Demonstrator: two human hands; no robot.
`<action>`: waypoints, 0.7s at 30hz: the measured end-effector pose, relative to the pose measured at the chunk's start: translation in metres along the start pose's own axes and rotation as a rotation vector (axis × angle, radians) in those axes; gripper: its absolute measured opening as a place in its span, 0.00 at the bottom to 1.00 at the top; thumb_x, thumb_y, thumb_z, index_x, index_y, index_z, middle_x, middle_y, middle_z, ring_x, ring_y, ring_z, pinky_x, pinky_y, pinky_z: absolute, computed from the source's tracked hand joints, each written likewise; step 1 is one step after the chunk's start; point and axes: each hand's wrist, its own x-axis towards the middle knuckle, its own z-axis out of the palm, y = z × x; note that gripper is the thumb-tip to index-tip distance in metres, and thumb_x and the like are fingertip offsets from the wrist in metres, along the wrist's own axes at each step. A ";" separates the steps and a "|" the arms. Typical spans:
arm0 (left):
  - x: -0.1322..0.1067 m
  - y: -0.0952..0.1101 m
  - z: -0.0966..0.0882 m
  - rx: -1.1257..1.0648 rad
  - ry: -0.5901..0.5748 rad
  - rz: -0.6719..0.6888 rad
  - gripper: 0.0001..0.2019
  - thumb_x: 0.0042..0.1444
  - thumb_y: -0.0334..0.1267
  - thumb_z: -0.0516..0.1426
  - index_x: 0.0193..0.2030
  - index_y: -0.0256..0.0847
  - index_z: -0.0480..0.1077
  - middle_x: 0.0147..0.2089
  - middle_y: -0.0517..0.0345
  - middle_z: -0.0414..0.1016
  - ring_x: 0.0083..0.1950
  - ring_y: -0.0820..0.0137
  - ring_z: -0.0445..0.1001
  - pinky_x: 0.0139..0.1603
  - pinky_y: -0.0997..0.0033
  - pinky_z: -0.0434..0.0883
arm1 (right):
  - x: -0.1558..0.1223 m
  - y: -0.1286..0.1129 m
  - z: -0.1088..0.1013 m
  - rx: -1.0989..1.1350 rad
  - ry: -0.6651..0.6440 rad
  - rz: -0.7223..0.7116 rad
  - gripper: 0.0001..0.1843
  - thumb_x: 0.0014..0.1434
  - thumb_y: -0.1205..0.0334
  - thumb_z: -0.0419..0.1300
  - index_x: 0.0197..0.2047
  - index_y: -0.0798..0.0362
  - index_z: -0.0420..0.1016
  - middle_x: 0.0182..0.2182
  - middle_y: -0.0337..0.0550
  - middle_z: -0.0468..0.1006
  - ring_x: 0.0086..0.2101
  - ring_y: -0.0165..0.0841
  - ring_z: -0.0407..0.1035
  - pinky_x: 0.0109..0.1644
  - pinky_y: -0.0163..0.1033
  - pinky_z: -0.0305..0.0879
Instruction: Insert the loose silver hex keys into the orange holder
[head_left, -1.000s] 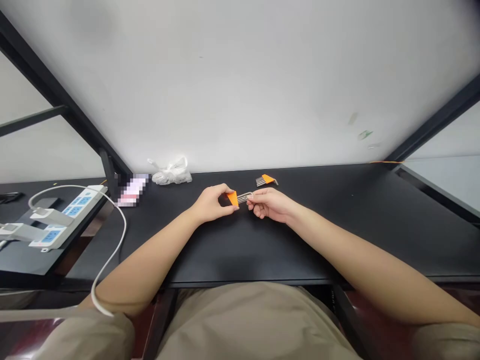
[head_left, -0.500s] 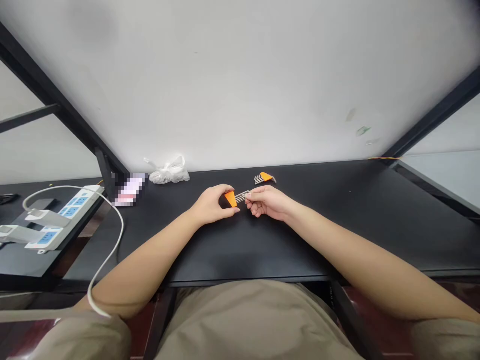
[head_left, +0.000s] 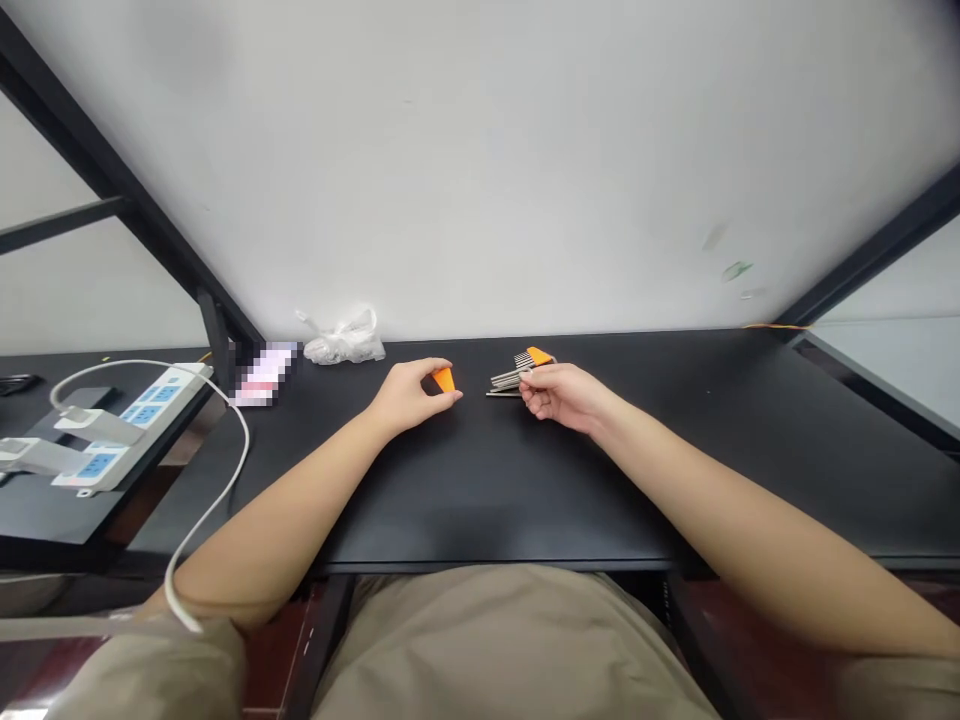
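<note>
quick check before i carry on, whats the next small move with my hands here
Probably bring your left hand with the orange wedge piece across to the steel hex keys at your right hand. The wedge matches the orange holder on those keys, and a gap of bare tabletop still separates them.

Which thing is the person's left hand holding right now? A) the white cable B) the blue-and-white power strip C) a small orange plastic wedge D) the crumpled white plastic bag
C: the fingers of the left hand curl around the small orange plastic wedge.
</note>
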 end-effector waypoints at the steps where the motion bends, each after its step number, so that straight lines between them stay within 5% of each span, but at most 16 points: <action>1: 0.001 -0.001 -0.001 -0.005 0.019 -0.010 0.24 0.53 0.51 0.66 0.54 0.44 0.77 0.51 0.57 0.82 0.50 0.61 0.80 0.57 0.60 0.76 | 0.000 0.000 0.000 -0.061 -0.009 0.006 0.11 0.61 0.59 0.67 0.32 0.57 0.75 0.24 0.44 0.78 0.21 0.28 0.73 0.23 0.30 0.72; 8: 0.002 -0.001 0.001 -0.016 0.043 -0.007 0.25 0.53 0.52 0.66 0.55 0.44 0.76 0.50 0.56 0.81 0.50 0.61 0.80 0.57 0.60 0.75 | -0.001 0.007 0.017 -0.493 0.027 0.001 0.16 0.59 0.52 0.68 0.29 0.57 0.76 0.22 0.45 0.77 0.18 0.32 0.73 0.17 0.32 0.69; 15: 0.002 -0.008 0.003 -0.025 0.036 0.053 0.24 0.55 0.51 0.65 0.56 0.44 0.75 0.57 0.55 0.79 0.57 0.59 0.77 0.64 0.58 0.71 | 0.002 0.005 0.008 -0.630 0.014 -0.007 0.13 0.57 0.55 0.68 0.28 0.55 0.76 0.18 0.39 0.74 0.12 0.24 0.62 0.12 0.30 0.54; 21: 0.003 -0.007 0.005 -0.022 0.028 0.050 0.24 0.54 0.50 0.65 0.56 0.44 0.75 0.55 0.55 0.80 0.55 0.60 0.78 0.62 0.59 0.72 | 0.003 0.003 0.002 -0.711 -0.008 0.015 0.13 0.57 0.54 0.66 0.28 0.54 0.77 0.18 0.39 0.74 0.13 0.25 0.61 0.14 0.32 0.56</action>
